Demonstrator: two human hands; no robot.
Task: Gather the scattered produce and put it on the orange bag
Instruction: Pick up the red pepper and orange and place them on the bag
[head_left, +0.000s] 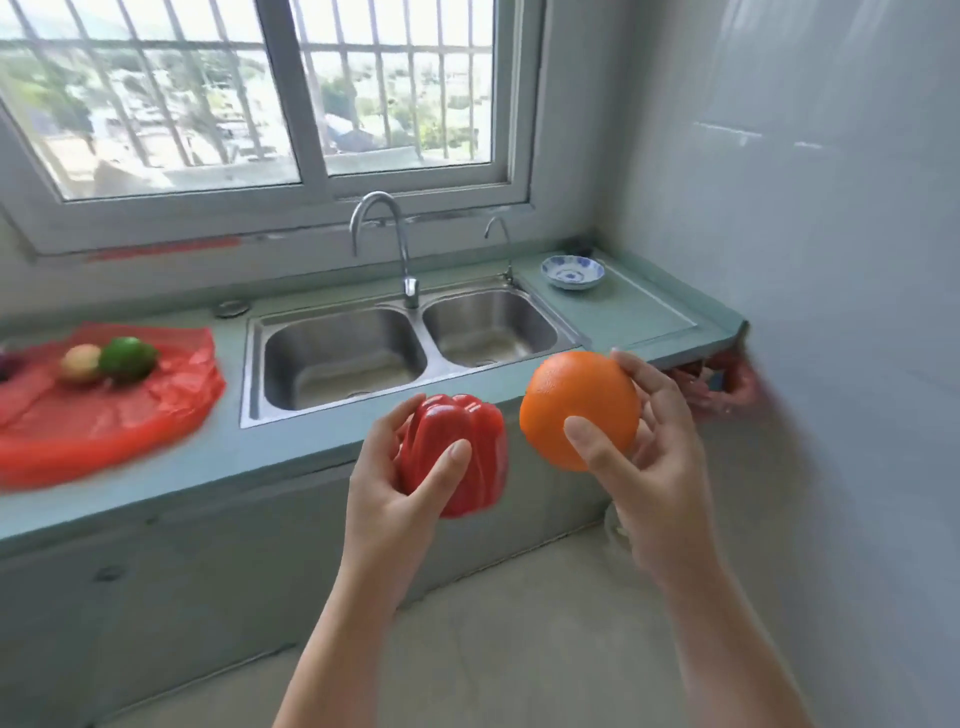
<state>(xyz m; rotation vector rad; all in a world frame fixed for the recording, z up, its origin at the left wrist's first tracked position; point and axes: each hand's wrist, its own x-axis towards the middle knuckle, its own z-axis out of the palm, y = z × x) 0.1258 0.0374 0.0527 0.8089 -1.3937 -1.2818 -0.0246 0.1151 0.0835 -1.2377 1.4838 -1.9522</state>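
Skin of the red pepper (483, 431) smooth, glossy, waxy; orange (576, 400) matt, peel finely dimpled. The orange bag (104, 421) is thin crinkled plastic with a slight sheen; sink (337, 358) brushed metal, satin finish; tap (400, 244) polished, mirror-bright metal. Bowl (573, 272) glazed ceramic, blue on white; counter (291, 447) smooth, matt, pale green; wall (805, 208) smooth, glossy tile showing reflections.
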